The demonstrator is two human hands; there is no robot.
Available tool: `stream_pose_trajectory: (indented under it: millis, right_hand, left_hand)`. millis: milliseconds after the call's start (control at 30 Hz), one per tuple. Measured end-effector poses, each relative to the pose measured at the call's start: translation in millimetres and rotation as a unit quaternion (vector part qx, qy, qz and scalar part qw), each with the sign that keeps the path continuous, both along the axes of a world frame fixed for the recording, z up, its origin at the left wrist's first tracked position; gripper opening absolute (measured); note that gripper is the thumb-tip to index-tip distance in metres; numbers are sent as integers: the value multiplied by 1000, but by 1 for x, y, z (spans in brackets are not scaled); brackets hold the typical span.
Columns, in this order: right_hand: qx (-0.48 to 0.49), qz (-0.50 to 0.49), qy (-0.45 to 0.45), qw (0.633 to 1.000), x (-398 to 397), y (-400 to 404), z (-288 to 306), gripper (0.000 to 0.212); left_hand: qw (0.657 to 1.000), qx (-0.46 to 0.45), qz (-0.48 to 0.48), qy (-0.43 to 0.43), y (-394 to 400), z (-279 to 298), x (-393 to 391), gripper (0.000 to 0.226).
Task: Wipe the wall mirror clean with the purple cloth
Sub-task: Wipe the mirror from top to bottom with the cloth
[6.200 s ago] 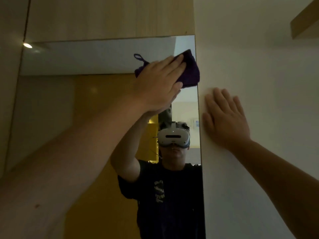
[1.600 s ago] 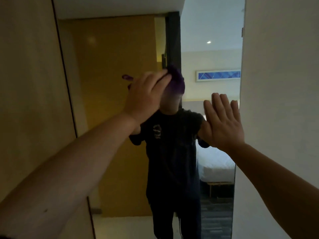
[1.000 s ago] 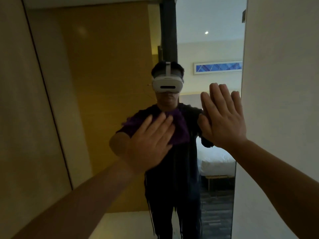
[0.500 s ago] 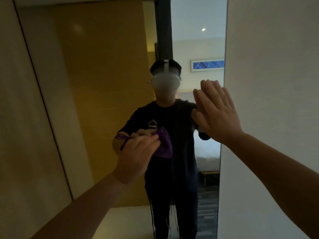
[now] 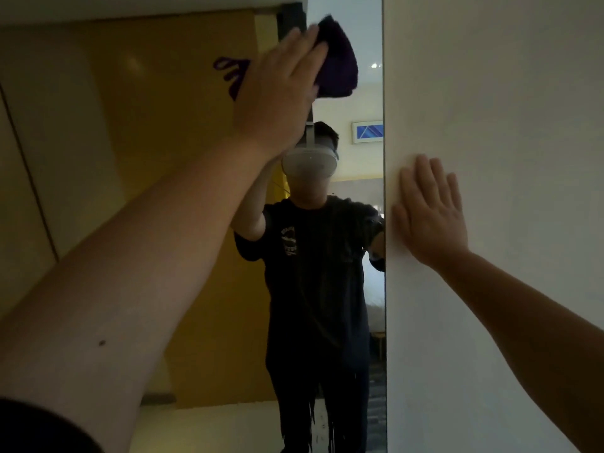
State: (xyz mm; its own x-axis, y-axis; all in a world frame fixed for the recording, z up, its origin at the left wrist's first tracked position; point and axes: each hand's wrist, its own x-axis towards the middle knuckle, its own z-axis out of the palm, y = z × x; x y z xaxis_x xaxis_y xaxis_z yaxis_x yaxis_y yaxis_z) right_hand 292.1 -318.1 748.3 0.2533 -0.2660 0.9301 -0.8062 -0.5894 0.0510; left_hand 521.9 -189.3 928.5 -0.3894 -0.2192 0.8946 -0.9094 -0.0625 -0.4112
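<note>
The tall wall mirror [image 5: 183, 178] fills the left and middle of the head view. It reflects a person in a dark shirt. My left hand [image 5: 281, 89] is raised high and presses the purple cloth [image 5: 336, 63] flat against the upper glass near the right edge. A loop of the cloth [image 5: 230, 71] sticks out to the left of the hand. My right hand [image 5: 428, 210] lies flat and open on the white wall [image 5: 510, 125], just right of the mirror's edge.
The mirror's right edge [image 5: 384, 223] meets the white wall as a straight vertical line. A wooden panel [image 5: 19, 191] borders the mirror on the left. The glass reflects a yellow door, a bed and a framed picture.
My left hand has swept the cloth from chest height up to the top of the mirror. My right hand has shifted from in front of the glass onto the white wall.
</note>
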Motion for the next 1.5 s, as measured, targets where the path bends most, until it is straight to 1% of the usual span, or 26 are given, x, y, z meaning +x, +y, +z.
stream_pose_trajectory:
  millis: [67, 200, 367, 433, 533, 600, 700, 767, 800, 900, 967, 1067, 1133, 1167, 1233, 1300, 1400, 1500]
  right_hand:
    - [-6, -3, 6, 1000, -1, -3, -2, 61]
    - [-21, 3, -2, 1000, 0, -7, -2, 61]
    - [-33, 4, -27, 999, 5, -10, -4, 61]
    - [-31, 3, -32, 999, 7, -10, -5, 61]
    - [-11, 1, -23, 1000, 6, -5, -2, 61]
    - [-3, 4, -8, 1000, 1, -1, 0, 62]
    - [0, -11, 16, 1000, -13, -1, 1, 63]
    - [17, -36, 26, 999, -20, -4, 1, 66]
    - [21, -43, 29, 998, -22, -6, 1, 67]
    - [28, -46, 33, 998, -19, -7, 0, 69]
    - [36, -45, 41, 997, -19, -7, 1, 69]
    - [35, -53, 55, 996, -23, -10, 1, 69]
    - [22, -61, 61, 996, -23, -13, 0, 69]
    - [14, -61, 59, 996, -22, -15, 0, 68]
    - [-2, -58, 50, 997, -21, -17, -2, 68]
    - [-5, -55, 42, 998, -21, -18, -2, 68]
    - [-10, -57, 39, 998, -19, -19, -3, 67]
    - [-23, -48, 28, 998, -18, -21, -3, 67]
  left_hand:
    - [999, 7, 40, -23, -8, -17, -1, 52]
    - [997, 8, 44, -58, -4, -74, 7, 52]
    - [990, 54, 42, -123, 10, -193, 25, 54]
    - [990, 62, 28, -127, 14, -242, 33, 53]
    - [985, 104, 28, -138, 21, -309, 44, 52]
    - [983, 124, 21, -132, 28, -334, 48, 44]
    - [987, 121, 0, -103, 32, -326, 44, 35]
    - [990, 116, -27, -81, 31, -303, 34, 40]
    - [991, 103, -42, -68, 28, -288, 28, 39]
    - [995, 35, -89, -35, 18, -218, 3, 30]
    - [995, 4, -100, -26, 7, -159, -16, 34]
    - [997, -46, -69, 0, -15, -76, -43, 40]
    - [998, -53, -34, 10, -27, -43, -53, 42]
    - [999, -45, -11, 5, -32, -37, -55, 44]
    - [999, -34, 25, -14, -37, -43, -56, 49]
    - [999, -24, 27, -34, -36, -63, -55, 51]
    - [997, 7, 25, -72, -31, -106, -50, 50]
    - [993, 30, 8, -114, -26, -163, -41, 49]
